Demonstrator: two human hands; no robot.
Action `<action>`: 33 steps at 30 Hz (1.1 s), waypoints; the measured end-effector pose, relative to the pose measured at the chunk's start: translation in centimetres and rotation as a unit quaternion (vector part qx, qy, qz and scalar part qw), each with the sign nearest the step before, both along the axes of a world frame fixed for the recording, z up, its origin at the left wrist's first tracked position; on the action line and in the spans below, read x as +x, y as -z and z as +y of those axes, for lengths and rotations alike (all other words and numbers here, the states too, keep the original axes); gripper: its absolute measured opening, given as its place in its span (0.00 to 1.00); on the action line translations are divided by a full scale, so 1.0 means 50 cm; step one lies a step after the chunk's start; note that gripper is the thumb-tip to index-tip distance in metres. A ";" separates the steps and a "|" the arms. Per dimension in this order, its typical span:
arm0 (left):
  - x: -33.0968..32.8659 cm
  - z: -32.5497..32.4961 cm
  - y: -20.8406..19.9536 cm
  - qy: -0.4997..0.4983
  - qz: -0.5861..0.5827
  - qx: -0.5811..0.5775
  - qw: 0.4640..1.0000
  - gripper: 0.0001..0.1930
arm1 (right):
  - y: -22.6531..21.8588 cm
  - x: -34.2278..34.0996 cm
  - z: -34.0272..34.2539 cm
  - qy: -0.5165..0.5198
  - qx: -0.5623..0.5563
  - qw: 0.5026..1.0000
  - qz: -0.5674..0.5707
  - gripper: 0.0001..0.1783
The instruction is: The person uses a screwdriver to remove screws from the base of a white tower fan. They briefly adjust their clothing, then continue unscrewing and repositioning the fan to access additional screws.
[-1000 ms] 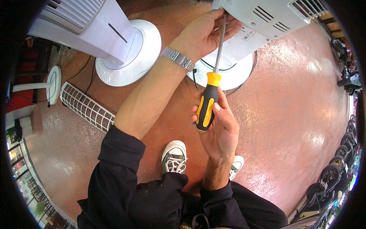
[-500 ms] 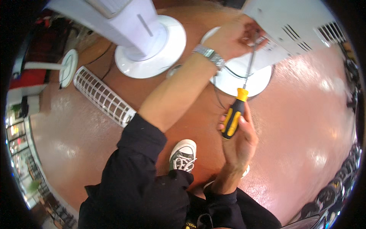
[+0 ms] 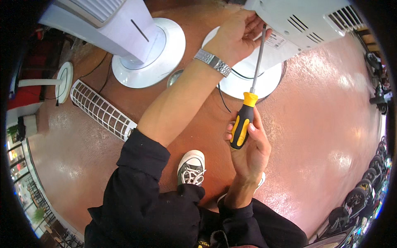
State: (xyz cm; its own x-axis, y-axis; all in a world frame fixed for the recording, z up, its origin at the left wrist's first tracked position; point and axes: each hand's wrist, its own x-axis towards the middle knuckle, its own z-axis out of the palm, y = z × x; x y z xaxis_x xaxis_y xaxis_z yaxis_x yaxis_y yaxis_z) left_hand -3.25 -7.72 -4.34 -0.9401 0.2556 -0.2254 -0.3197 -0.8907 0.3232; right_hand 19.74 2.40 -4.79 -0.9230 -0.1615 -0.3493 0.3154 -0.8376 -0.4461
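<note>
In my right hand [image 3: 254,153] is a screwdriver [image 3: 244,124] with a black and yellow handle, its long metal shaft pointing up and away from me. The tip reaches the lower part of a white tower-shaped appliance [image 3: 285,33], beside the fingers of my left hand [image 3: 237,37]. Those fingers are curled against the appliance's edge, close around the tip; what they grip, if anything, is hidden. A metal-banded watch sits on my left wrist. The appliance stands on a round white base [image 3: 264,84], with vent slots and a label on its surface.
A second white tower appliance [image 3: 142,31] stands at the upper left on its own round base [image 3: 169,62]. A white grid cover [image 3: 101,111] lies on the reddish floor, near a small disc-based stand [image 3: 64,82]. Dark cables run near the bases. Several wheels [image 3: 355,198] line the right edge.
The view has shifted slightly, so the scene sits a little farther left. The screwdriver stays in my right hand and my left hand stays at the appliance, its fingers slightly repositioned near the tip.
</note>
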 end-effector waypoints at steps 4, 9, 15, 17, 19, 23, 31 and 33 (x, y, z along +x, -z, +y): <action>-0.023 -0.014 0.010 0.024 0.029 0.023 0.999 0.09 | -0.002 0.006 0.002 0.008 -0.005 1.000 0.012 0.35; -0.029 -0.021 0.006 0.061 -0.015 -0.008 0.998 0.08 | -0.007 0.008 0.006 0.018 0.015 1.000 0.001 0.36; -0.018 -0.017 0.011 0.019 0.044 -0.012 0.999 0.10 | -0.013 0.009 -0.004 0.013 0.002 1.000 0.005 0.36; -0.020 -0.016 0.016 0.013 0.046 -0.006 0.999 0.11 | -0.012 0.009 -0.006 0.013 0.000 1.000 0.004 0.36; -0.026 -0.020 0.012 0.027 0.022 -0.002 0.999 0.08 | -0.012 0.009 -0.003 0.012 0.002 1.000 0.000 0.36; -0.037 -0.031 -0.015 0.069 -0.049 -0.021 0.996 0.04 | -0.004 0.009 0.003 0.014 -0.003 1.000 -0.001 0.35; -0.018 -0.033 -0.013 0.040 -0.056 -0.028 0.997 0.06 | -0.002 0.011 0.000 0.025 -0.003 1.000 -0.003 0.34; -0.025 -0.040 -0.026 0.056 -0.082 -0.031 0.995 0.06 | 0.002 0.007 0.006 0.019 0.001 1.000 0.016 0.34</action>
